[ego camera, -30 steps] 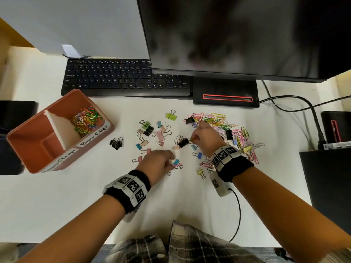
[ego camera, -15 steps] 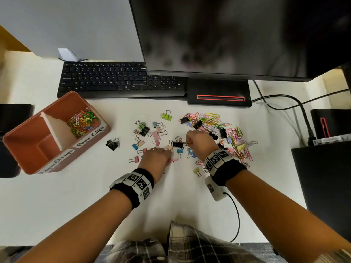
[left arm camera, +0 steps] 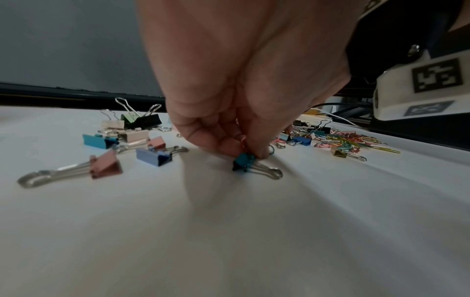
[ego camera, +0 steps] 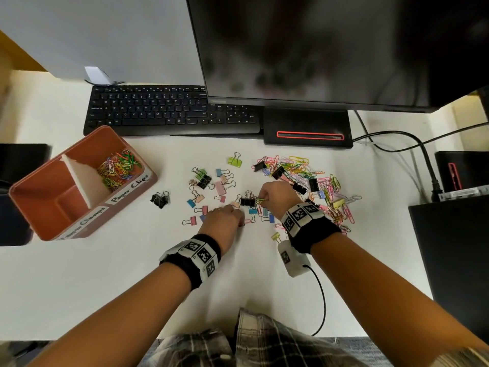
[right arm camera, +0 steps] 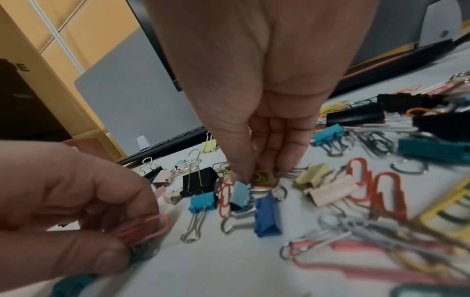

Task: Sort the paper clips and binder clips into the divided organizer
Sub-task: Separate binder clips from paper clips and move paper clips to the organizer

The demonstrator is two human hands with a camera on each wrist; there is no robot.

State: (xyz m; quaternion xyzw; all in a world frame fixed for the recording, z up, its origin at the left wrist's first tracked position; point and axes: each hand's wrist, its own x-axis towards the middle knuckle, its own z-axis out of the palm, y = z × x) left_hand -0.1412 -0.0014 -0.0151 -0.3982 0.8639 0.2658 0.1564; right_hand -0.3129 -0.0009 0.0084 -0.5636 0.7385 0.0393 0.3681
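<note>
**Both hands picking paper clips out of the mixed scatter**

The step in hand looks like gathering: the paper clips are being pulled from among the binder clips before a trip to the organizer.

The left hand [ego camera: 223, 221] is curled low on the desk [ego camera: 105, 287], near the middle of the head view. Its fingertips pinch a pink paper clip [right arm camera: 150, 227], and they touch a teal binder clip [left arm camera: 244, 161] lying under them; whether that clip is gripped as well I cannot tell.

The right hand [ego camera: 276, 198], just at 2 o'clock of the left, has its thumb and fingers closed on a small bunch of yellow paper clips [right arm camera: 263, 176], beside a black binder clip [ego camera: 247, 202].

The orange organizer [ego camera: 47, 235] stands well apart at 9 o'clock. Its far compartment, labelled for paper clips, holds a coloured heap [ego camera: 117, 168]; the near compartment looks bare. Most loose paper clips [ego camera: 299, 166] lie at 1 o'clock of the hands, binder clips [ego camera: 219, 185] at 11 o'clock.

Next, I judge, the pinched clips must be lifted free without dragging tangled neighbours, carried left and dropped in the far compartment.
</note>
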